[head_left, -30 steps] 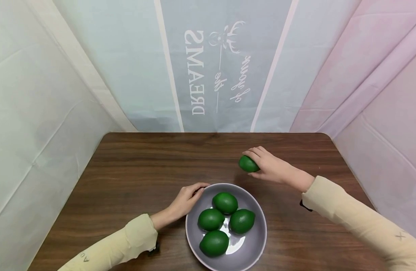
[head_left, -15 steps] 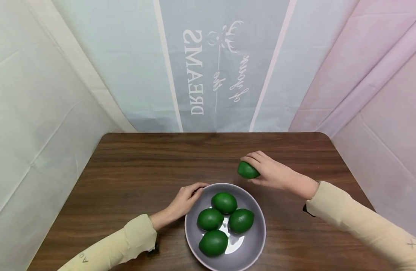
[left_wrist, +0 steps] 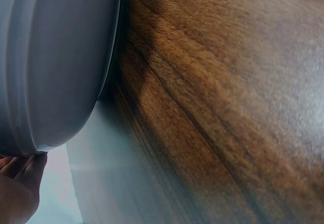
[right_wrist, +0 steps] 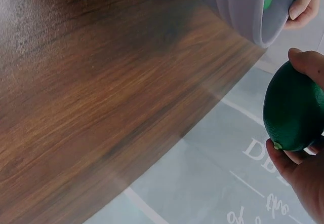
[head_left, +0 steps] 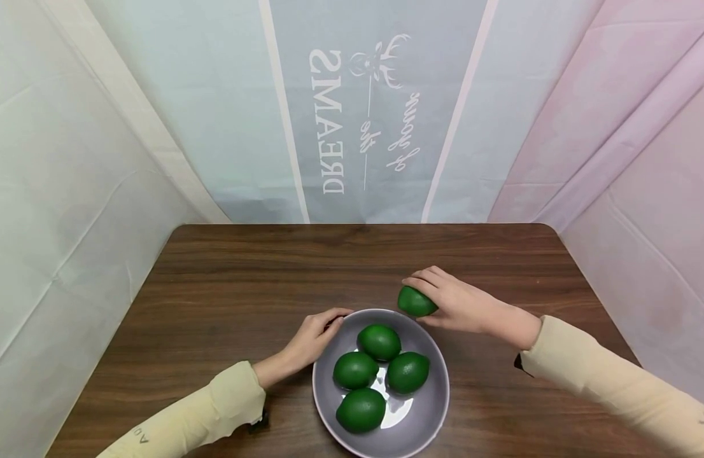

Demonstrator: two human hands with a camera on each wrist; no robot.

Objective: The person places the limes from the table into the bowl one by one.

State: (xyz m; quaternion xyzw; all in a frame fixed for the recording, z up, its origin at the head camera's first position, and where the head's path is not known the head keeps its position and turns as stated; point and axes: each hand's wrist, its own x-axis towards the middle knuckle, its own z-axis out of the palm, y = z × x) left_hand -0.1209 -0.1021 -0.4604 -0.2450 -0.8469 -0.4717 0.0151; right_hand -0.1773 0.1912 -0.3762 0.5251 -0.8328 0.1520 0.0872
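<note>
My right hand point(head_left: 461, 304) grips a dark green lime point(head_left: 416, 301) between thumb and fingers, just beyond the far right rim of a grey bowl point(head_left: 438, 407). In the right wrist view, fingertips and thumb press on opposite sides of this lime point(right_wrist: 291, 110). My left hand point(head_left: 306, 343) holds the bowl at its far left rim; its thumb lies at the rim and its fingers point(right_wrist: 305, 13) reach round the edge. Several limes sit inside the bowl, among them a near one point(head_left: 361, 410) and a far one point(head_left: 379, 342).
The bowl stands on a dark wood-grain table point(head_left: 243, 273) close to its front. A pale blue cloth point(head_left: 363, 127) with white lettering hangs behind the far edge. More pale cloth point(head_left: 71, 191) closes off the left and right sides.
My right hand has brought the held lime toward me and slightly left, nearer the bowl's far rim. My left hand, the bowl and the limes in it have stayed in place.
</note>
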